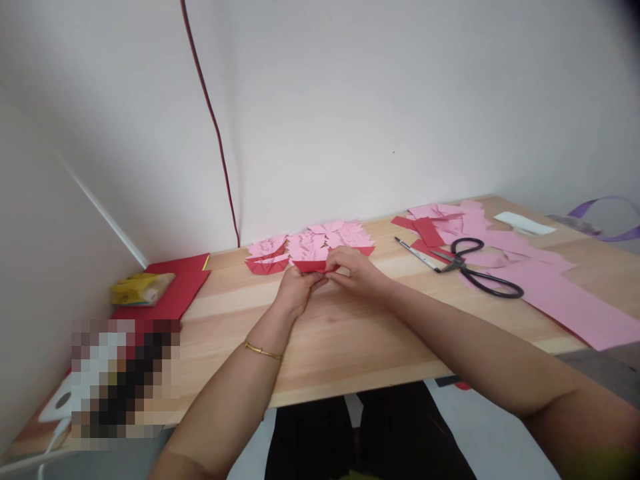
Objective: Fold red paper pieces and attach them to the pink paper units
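Both my hands are at the middle of the table, closed on one folded pink-and-red paper piece (pixel 309 266). My left hand (pixel 296 288) grips its lower left side from below. At its right end, my right hand (pixel 356 270) pinches the red edge with thumb and fingers. Other cut pink papers with jagged edges (pixel 347 233) lie just behind, some with red bases. To the left sits another pink-and-red paper piece (pixel 267 265). My fingers partly hide the held piece, and its border with the papers behind is hard to make out.
Black-handled scissors (pixel 457 263) and a pen (pixel 416 254) lie at the right, beside red scraps (pixel 429 232) and pink paper sheets (pixel 575 297). A white strip (pixel 525 223) is farther right. Red sheets (pixel 187 287) with a yellow packet (pixel 140 289) lie left. A cable (pixel 220 140) hangs down the wall.
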Motion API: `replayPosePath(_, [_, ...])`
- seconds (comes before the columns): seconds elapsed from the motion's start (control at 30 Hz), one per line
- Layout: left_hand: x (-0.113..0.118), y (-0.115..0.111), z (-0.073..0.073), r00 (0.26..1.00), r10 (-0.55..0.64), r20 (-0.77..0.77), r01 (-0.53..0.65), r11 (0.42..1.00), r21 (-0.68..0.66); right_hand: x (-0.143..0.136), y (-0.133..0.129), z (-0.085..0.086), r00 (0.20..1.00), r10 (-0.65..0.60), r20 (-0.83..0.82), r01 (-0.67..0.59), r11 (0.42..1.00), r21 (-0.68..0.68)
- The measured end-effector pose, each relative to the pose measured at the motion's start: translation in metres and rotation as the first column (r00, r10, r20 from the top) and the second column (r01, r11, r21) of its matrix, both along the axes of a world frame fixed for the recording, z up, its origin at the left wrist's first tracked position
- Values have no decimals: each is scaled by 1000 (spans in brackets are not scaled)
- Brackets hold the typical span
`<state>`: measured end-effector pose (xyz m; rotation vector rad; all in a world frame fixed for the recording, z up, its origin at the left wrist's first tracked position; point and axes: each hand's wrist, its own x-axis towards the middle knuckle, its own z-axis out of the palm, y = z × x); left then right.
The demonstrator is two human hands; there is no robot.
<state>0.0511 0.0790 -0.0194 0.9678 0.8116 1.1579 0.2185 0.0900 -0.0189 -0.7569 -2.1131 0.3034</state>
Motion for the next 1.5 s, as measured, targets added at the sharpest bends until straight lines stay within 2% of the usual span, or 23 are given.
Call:
replayPosePath(0.1, [0, -1, 0, 999, -32, 5, 32, 999, -39, 0, -1, 1, 997, -62, -38, 61, 998, -24])
replayPosePath(0.2, [0, -4, 3, 997, -81, -20, 79, 995, -63, 1, -1, 0, 996, -72, -43, 62, 979, -192])
replayPosePath(0.27, [0, -5, 4, 995, -97, -35, 95, 994, -46, 1, -2, -1, 995, -76, -65, 56, 963, -265])
replayPosePath(0.37, [-1, -4, 5, 997, -63, -37, 64, 998, 14, 1, -4, 0, 991, -69, -113, 33, 955, -294])
replayPosePath(0.47, [-2, -1, 4, 999, -12, -47, 14, 999, 43, 1, -5, 0, 993, -56, -107, 21, 955, -296])
replayPosePath(0.73, [-3, 1, 1, 998, 20, -56, -17, 998, 56, 2, -4, 1, 995, -73, -62, 56, 971, -232])
replayPosePath(0.93, [-3, 4, 0, 991, 73, -113, -52, 984, 172, 1, -5, 5, 993, -59, -98, 37, 977, -210])
replayPosePath(1.17, [-4, 3, 1, 972, 117, -205, -60, 962, 268, 3, -5, 9, 996, -26, -84, 10, 983, -186])
replayPosePath(1.37, [-5, 0, 4, 966, 114, -231, -54, 967, 251, 3, -4, 8, 1000, -3, -18, 0, 980, -198])
replayPosePath(1.5, [-5, 0, 5, 953, 126, -276, -42, 955, 293, 2, -5, 6, 1000, -13, -11, 10, 976, -218])
